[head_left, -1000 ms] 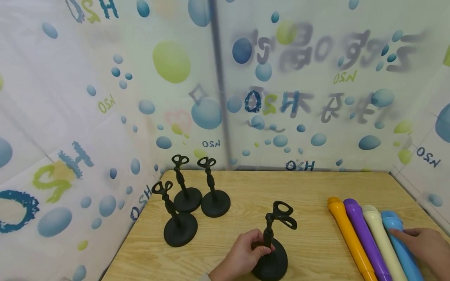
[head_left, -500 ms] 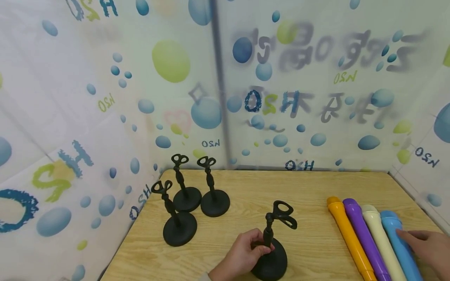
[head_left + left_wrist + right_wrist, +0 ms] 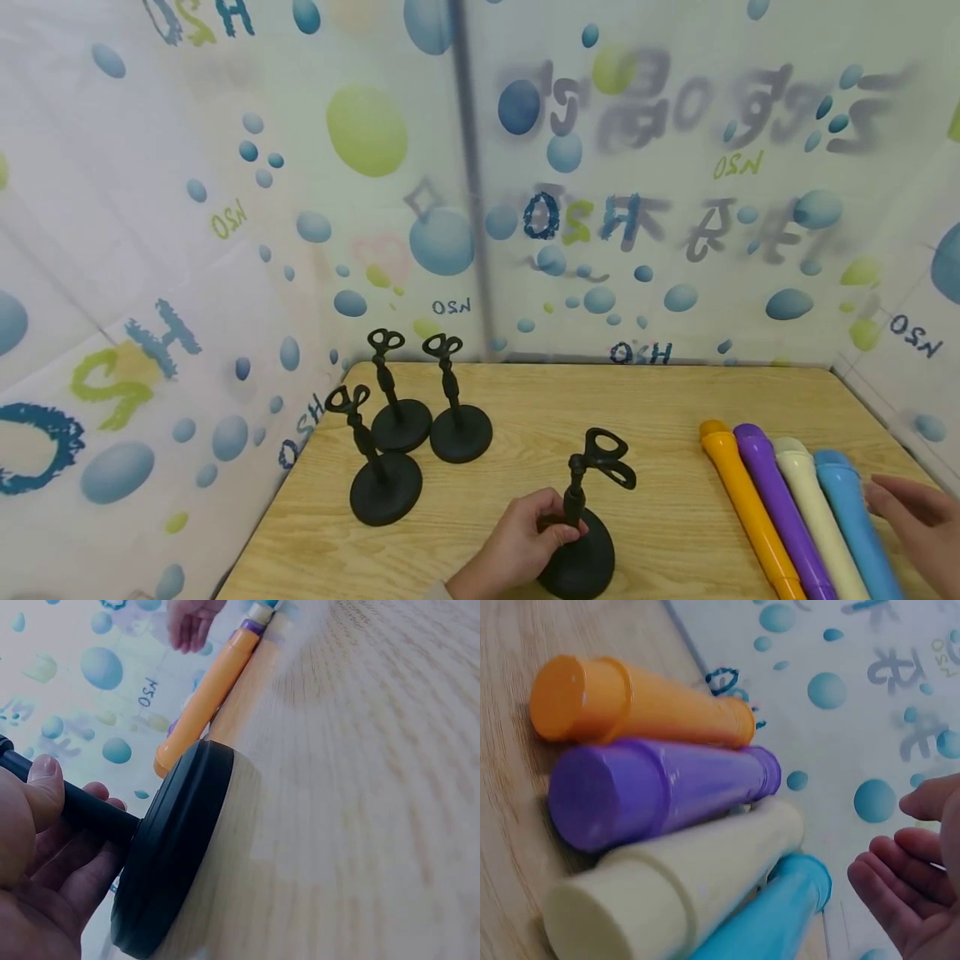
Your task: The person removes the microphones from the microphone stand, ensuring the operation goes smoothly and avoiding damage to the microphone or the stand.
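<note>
My left hand [image 3: 513,542] grips the stem of a black desktop microphone stand [image 3: 592,560] near the front middle of the table, thumb and fingers round it just above the round base. In the left wrist view the base [image 3: 176,847] stands on its underside on the wood. At the right, my right hand [image 3: 918,521] hovers beside the blue toy microphone [image 3: 855,508], fingers relaxed and holding nothing. Cream [image 3: 813,500], purple [image 3: 780,500] and orange [image 3: 742,496] toy microphones lie in a row left of the blue one, heads toward the back.
Three more black microphone stands, at the back [image 3: 401,427], beside it [image 3: 461,435] and nearer [image 3: 386,490], stand upright on the left of the wooden table [image 3: 660,400]. A bubble-printed white curtain [image 3: 637,275] hangs behind the table and along both sides.
My right hand has let go of the blue toy microphone and moved a little to the right, its fingers loosening. My left hand keeps its hold on the stand in the same place.
</note>
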{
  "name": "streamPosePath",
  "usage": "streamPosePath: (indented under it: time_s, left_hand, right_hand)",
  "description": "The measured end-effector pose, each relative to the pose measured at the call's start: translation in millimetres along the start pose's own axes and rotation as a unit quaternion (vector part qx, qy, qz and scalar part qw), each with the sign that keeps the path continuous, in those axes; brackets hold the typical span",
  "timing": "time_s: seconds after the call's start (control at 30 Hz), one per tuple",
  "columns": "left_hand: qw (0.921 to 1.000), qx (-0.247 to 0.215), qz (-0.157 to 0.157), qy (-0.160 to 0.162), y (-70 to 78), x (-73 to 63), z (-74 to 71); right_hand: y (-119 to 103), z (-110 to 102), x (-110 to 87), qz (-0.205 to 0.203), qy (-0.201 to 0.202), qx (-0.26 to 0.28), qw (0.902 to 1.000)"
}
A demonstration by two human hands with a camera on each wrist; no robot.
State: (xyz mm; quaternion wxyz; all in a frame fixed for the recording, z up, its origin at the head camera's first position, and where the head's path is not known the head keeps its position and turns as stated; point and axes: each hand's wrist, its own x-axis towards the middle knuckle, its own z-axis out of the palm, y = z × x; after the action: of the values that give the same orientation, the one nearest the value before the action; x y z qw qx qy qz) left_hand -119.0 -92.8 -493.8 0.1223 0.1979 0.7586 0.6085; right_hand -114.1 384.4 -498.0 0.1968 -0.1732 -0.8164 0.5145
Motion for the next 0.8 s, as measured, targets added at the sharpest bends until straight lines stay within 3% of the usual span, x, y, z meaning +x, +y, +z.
streamPosePath:
  time_s: [0.07, 0.17, 0.3, 0.4, 0.8]
  left_hand:
    - [1.0000, 0.003, 0.002, 0.001, 0.7, 0.3, 0.1]
    - [1.0000, 0.008, 0.004, 0.000, 1.4, 0.8, 0.3]
    - [0.9999, 0.010, 0.007, -0.002, 1.3, 1.0, 0.6]
    - [0.9999, 0.014, 0.009, 0.001, 0.5, 1.5, 1.3]
    - [0.9999, 0.016, 0.006, 0.003, 0.0, 2.3, 4.0]
  right_hand:
    - [-4.1, 2.2, -3.9, -0.039, -0.012, 0.005, 0.9992]
    - [-15.3, 6.4, -11.1, -0.063, -0.029, -0.032, 0.9970]
    - [-36.5, 14.0, -20.0, -0.044, -0.058, -0.121, 0.9899]
    - [-49.1, 20.7, -24.6, -0.045, -0.087, -0.152, 0.9835]
    - [-71.2, 50.5, -40.1, -0.108, -0.133, -0.122, 0.9777]
